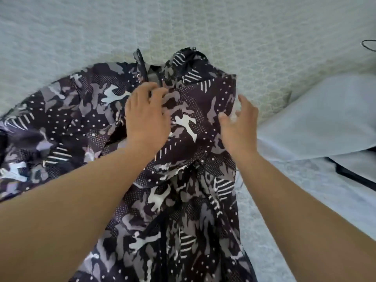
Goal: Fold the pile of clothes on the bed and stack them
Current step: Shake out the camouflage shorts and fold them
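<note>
A dark camouflage jacket [85, 123] with white dots, stripes and shapes lies spread on the pale bed cover [203, 23], one sleeve stretched to the left. My left hand [146, 117] rests palm down on its upper middle, fingertips curled into the fabric near the collar. My right hand [240, 123] is at the jacket's right edge with fingers spread and relaxed, thumb touching the cloth; whether it holds the edge is unclear. The lower part of the jacket runs down between my forearms.
A light grey garment [317, 119] lies on the bed to the right, with a black strip [354, 176] below it. A thin dark wire-like loop [368, 44] shows at the right edge.
</note>
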